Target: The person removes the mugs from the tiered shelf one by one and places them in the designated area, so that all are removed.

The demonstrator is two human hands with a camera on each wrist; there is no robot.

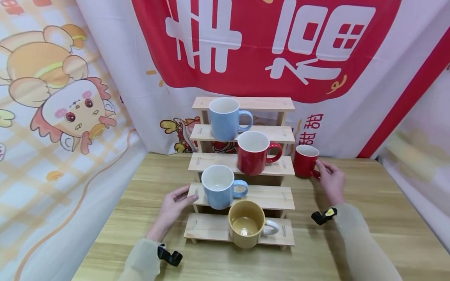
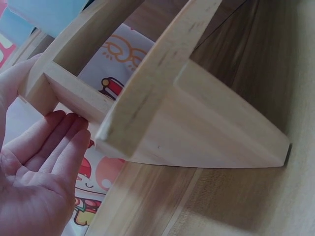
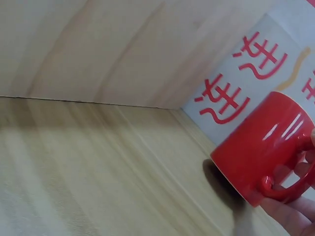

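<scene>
My right hand (image 1: 332,181) grips a red mug (image 1: 306,160) by its handle, right of a stepped wooden rack (image 1: 270,197). In the right wrist view this red mug (image 3: 263,147) is close over the table, with a dark shadow by its base. My left hand (image 1: 174,208) holds the left end of the rack's second step from the front. In the left wrist view its fingers (image 2: 64,142) touch the wood from below. Beside that hand stands a light blue mug (image 1: 219,193). Higher up are another red mug (image 1: 250,158) and another light blue mug (image 1: 224,121).
A yellow mug (image 1: 246,228) with a white handle stands on the lowest step. Wood-grain table (image 1: 140,218) lies under the rack. A printed cloth (image 1: 299,86) hangs close behind, and a patterned cloth (image 1: 70,164) stands along the left side.
</scene>
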